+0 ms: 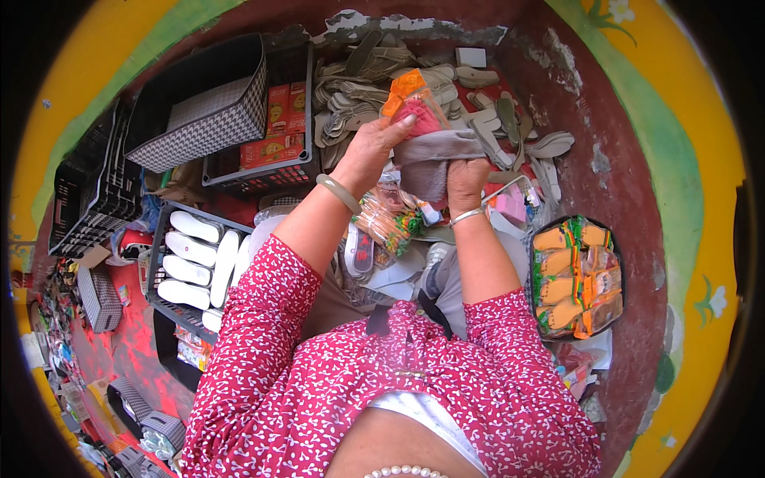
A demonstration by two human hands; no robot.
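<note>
My left hand (373, 151), a beige bangle on its wrist, is closed on a clear packet (408, 86) with an orange top and something pink inside. A grey cloth piece (430, 171) hangs just below the packet, between my hands. My right hand (468, 182), with a silver bangle, is closed on the cloth's right side. Its fingertips are hidden behind the cloth. Under my hands, several clear packets (388, 221) with green and orange trim lie over my lap.
On the left is a dark crate (190, 317) of white insoles, with a black crate (299, 171) of red boxes behind it and a checked basket (195, 137) on top. Loose insoles (374, 68) pile against the back wall. A round basket (617, 311) of orange packets stands right.
</note>
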